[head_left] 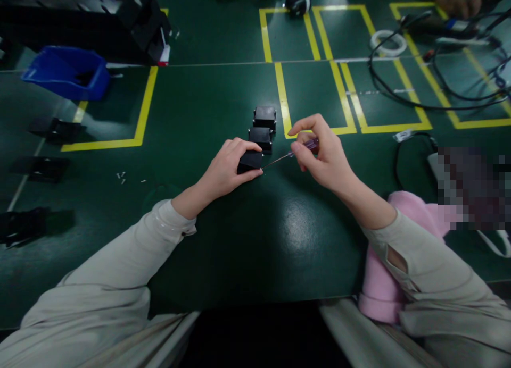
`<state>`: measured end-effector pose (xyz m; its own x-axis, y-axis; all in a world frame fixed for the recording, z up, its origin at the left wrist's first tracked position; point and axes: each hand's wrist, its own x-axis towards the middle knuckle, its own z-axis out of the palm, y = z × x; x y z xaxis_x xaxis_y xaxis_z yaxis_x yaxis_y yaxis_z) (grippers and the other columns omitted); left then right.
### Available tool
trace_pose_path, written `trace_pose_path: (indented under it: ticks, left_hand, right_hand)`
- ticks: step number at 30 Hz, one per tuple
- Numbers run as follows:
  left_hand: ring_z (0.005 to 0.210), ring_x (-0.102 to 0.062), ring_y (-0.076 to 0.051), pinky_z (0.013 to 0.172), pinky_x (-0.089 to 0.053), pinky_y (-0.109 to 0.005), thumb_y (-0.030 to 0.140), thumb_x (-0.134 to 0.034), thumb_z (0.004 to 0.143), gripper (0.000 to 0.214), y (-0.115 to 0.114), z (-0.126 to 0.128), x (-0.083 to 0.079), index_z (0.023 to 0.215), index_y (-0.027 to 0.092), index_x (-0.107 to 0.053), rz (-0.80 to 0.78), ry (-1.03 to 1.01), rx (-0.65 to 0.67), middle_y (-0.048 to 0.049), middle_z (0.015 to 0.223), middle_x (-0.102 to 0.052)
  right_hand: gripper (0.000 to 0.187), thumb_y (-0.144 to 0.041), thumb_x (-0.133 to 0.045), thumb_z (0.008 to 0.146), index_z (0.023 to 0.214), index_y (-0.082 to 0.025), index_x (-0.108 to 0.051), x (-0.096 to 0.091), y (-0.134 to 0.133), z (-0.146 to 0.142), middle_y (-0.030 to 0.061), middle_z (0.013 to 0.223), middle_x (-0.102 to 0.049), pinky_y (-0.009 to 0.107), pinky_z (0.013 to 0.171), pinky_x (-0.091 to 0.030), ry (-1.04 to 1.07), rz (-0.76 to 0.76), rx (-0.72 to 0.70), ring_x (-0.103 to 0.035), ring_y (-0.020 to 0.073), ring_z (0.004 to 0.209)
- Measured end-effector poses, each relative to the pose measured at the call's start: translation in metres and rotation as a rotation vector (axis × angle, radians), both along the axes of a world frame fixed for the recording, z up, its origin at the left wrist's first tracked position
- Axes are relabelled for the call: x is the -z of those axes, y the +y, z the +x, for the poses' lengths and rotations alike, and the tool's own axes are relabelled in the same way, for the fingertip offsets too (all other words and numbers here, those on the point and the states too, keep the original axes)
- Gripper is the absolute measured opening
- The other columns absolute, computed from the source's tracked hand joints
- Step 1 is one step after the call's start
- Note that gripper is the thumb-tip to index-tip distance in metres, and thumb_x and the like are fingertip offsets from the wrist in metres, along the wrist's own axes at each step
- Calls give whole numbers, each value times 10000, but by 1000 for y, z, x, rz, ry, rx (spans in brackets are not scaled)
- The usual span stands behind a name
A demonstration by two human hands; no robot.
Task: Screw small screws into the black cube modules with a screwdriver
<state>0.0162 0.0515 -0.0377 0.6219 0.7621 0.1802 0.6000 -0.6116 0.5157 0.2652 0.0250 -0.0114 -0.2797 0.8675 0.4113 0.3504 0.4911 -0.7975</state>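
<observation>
My left hand (229, 168) is closed around a small black box-shaped part (249, 162), thumb along its near edge and fingers over its top. In my right hand (322, 152) is a screwdriver (309, 145) with a purplish handle, pinched between thumb and fingers. Its thin shaft slants down to the left, and the tip meets the near right corner of the held part, by my left thumb. Just behind stand two similar black parts (260, 136) in a row, with small shiny bits at their corners.
Several small screws (121, 177) lie on the green table (207, 251) to the left. A blue bin (66, 73) stands at the back left, near more black parts (46, 168). Cables (399, 94), a white ring (388, 43) and a pink cloth (383, 283) are at right. Other people's hands (459, 0) show at the far side.
</observation>
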Motion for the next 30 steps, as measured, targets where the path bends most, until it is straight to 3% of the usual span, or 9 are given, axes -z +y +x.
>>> trace_pose_path:
  ticks: [4, 9, 15, 18, 20, 26, 30]
  left_hand:
    - [1115, -533, -272, 965, -426, -394, 430, -644, 926, 416, 0, 0, 0, 1254, 189, -556, 17, -12, 10, -86, 1204, -598]
    - [1111, -531, -269, 968, -421, -391, 430, -648, 922, 414, 1, 0, 1, 1247, 190, -557, 19, -12, 6, -82, 1194, -597]
    - [1109, -531, -271, 966, -423, -391, 420, -651, 920, 411, 0, -1, 1, 1249, 193, -557, 16, -17, 8, -84, 1193, -598]
    - [1104, -533, -270, 958, -425, -387, 424, -649, 924, 415, 0, -1, 1, 1253, 188, -558, 20, -19, 13, -88, 1196, -597]
    - [1106, -533, -270, 959, -424, -386, 426, -647, 927, 416, 0, -1, 1, 1255, 187, -558, 20, -19, 15, -88, 1201, -597]
    - [1103, -534, -270, 956, -426, -387, 423, -655, 922, 419, 1, -1, 2, 1253, 183, -562, 34, -24, 13, -87, 1189, -601]
    - [1096, -535, -269, 952, -427, -387, 425, -653, 923, 418, 1, 0, 1, 1251, 181, -564, 27, -22, 12, -88, 1185, -598]
  right_hand:
    - [138, -350, -552, 974, 943, -220, -518, 1, 0, 0, -74, 629, -473, 264, 519, -324, 13, -21, 7, -438, 69, 517]
    - [127, -249, -562, 945, 1052, -216, -501, 1, 0, 0, -100, 604, -434, 259, 515, -320, 15, 8, -12, -400, 65, 485]
    - [138, -328, -558, 974, 913, -208, -527, 0, -1, -1, -66, 641, -501, 247, 514, -325, 25, -9, -15, -456, 55, 519]
    - [43, -238, -539, 964, 984, -214, -510, -1, -1, -1, -85, 619, -461, 247, 503, -310, 26, 0, -22, -409, 54, 486]
    - [95, -199, -541, 947, 1031, -215, -501, -1, -1, -1, -94, 606, -437, 251, 511, -314, 17, 15, -28, -396, 60, 486]
    - [165, -360, -555, 977, 917, -211, -519, 0, 0, -1, -72, 616, -482, 249, 504, -320, 30, -19, -17, -442, 58, 506]
    - [89, -294, -540, 972, 1009, -220, -507, 0, 0, 0, -92, 600, -448, 257, 506, -320, 2, 8, -12, -404, 65, 486]
